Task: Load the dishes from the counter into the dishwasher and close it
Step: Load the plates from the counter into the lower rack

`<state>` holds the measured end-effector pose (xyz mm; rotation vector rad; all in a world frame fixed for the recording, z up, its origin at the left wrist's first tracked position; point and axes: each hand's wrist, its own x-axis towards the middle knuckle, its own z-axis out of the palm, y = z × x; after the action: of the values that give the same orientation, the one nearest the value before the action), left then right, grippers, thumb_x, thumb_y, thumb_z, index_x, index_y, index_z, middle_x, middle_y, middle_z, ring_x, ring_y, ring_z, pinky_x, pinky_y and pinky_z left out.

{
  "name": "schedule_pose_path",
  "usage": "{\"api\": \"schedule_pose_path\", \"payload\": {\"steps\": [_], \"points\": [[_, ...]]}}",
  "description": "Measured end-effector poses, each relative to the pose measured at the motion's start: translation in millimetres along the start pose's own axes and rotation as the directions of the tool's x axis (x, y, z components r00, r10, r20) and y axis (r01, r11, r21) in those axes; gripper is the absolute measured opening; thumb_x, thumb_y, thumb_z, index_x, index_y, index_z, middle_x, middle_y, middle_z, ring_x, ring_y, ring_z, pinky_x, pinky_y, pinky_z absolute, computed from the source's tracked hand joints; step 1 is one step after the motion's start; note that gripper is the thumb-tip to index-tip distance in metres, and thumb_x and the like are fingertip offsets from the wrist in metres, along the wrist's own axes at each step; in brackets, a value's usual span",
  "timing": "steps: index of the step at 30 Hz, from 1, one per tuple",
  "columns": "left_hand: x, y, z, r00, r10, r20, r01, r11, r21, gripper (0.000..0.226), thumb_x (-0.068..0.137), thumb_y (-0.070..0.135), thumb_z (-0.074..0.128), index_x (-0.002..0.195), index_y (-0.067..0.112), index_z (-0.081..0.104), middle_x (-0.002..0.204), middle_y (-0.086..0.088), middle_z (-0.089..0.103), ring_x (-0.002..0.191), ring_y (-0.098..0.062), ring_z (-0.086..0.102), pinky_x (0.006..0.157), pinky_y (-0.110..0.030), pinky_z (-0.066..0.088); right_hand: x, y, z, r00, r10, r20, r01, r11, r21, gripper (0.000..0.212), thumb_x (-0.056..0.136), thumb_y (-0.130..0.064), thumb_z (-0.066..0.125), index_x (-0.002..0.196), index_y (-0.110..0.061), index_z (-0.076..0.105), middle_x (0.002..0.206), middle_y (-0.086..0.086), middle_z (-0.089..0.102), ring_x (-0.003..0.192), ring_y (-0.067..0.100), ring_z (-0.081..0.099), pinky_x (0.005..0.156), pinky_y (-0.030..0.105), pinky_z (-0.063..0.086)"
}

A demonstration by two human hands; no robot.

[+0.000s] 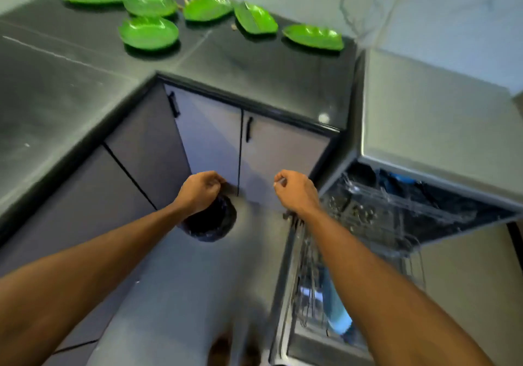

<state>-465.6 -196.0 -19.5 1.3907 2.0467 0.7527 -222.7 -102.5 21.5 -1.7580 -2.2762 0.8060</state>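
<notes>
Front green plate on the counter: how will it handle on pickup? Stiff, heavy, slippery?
The plate looks like glossy moulded plastic, so probably stiff, light and not very fragile. It lies flat and shallow, so it should not roll or tip. On the smooth counter it may slide when pushed; its sheen hints at a slippery grip.

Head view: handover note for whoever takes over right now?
Left hand: fingers curled, holding nothing. Right hand: the same.
Six green leaf-shaped plates lie on the black counter; none is picked up.
Dishwasher, at the right, is open with its lower rack pulled out.
Done: dishwasher opened.
Left: load all six plates, push the rack in, close the door.
</notes>
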Motion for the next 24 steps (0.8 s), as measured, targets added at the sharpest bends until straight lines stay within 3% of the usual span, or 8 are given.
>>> {"api": "schedule_pose_path", "payload": {"steps": [3,6,10,12,16,20,24], "points": [[28,3,-41,0.996,-0.010,-0.090,0.007,0.999,-0.035,0.023,0.089,0.014,0.057,0.090,0.033,0.069,0.088,0.001,0.074,0.079,-0.019,0.068,0.078,-0.036,0.056,42,-43,-21,0.992,-0.113,-0.055,0.111,0.993,-0.040,0.022,0.090,-0.027,0.057,0.107,-0.024,0.071,0.108,0.003,0.070,0.102,0.026,0.064,0.087,0.035,0.052],[58,9,-65,0.989,0.003,-0.151,-0.006,1.000,-0.022,0.021,0.091,0.013,0.057,0.103,0.021,0.072,0.101,-0.001,0.072,0.092,-0.020,0.065,0.084,-0.035,0.053,86,-68,-31,0.978,-0.177,-0.112,0.172,0.984,-0.054,0.024,0.091,-0.030,0.060,0.112,-0.023,0.069,0.116,0.005,0.064,0.109,0.027,0.059,0.091,0.043,0.052],[119,9,-89,0.983,0.058,-0.172,-0.046,0.997,0.068,0.028,0.091,0.014,0.060,0.118,0.013,0.068,0.117,-0.008,0.067,0.107,-0.025,0.062,0.094,-0.044,0.051,149,-90,-33,0.957,-0.237,-0.167,0.235,0.971,-0.034,0.027,0.090,-0.029,0.062,0.114,-0.020,0.069,0.115,0.006,0.064,0.113,0.029,0.055,0.094,0.036,0.045],[153,8,-101,0.977,0.033,-0.211,-0.010,0.994,0.109,0.034,0.089,0.017,0.063,0.123,0.013,0.066,0.122,-0.008,0.064,0.113,-0.027,0.059,0.095,-0.045,0.050,183,-100,-32,0.950,-0.272,-0.156,0.270,0.962,-0.032,0.028,0.092,-0.031,0.061,0.117,-0.019,0.068,0.118,0.005,0.063,0.116,0.028,0.053,0.095,0.035,0.042],[208,1,-123,0.938,-0.083,-0.335,0.152,0.971,0.187,0.041,0.082,0.028,0.068,0.123,0.022,0.065,0.119,-0.004,0.061,0.110,-0.027,0.057,0.083,-0.046,0.051,246,-116,-19,0.951,-0.301,-0.073,0.303,0.953,0.013,0.037,0.096,-0.039,0.059,0.124,-0.017,0.065,0.125,0.006,0.059,0.121,0.027,0.048,0.102,0.035,0.040],[246,-23,-153,0.891,-0.146,-0.430,0.270,0.932,0.243,0.051,0.076,0.040,0.066,0.125,0.024,0.062,0.125,-0.005,0.059,0.120,-0.029,0.052,0.093,-0.047,0.046,303,-149,7,0.937,-0.347,-0.040,0.349,0.936,0.040,0.040,0.094,-0.048,0.058,0.119,-0.019,0.066,0.117,0.005,0.053,0.112,0.025,0.046,0.097,0.035,0.042],[264,-56,-176,0.838,-0.223,-0.497,0.360,0.912,0.198,0.053,0.074,0.046,0.063,0.121,0.021,0.063,0.119,-0.006,0.061,0.114,-0.031,0.054,0.091,-0.044,0.045,333,-191,35,0.921,-0.385,-0.060,0.389,0.919,0.071,0.043,0.092,-0.055,0.057,0.115,-0.020,0.065,0.111,0.001,0.047,0.106,0.021,0.042,0.092,0.035,0.045]]}}
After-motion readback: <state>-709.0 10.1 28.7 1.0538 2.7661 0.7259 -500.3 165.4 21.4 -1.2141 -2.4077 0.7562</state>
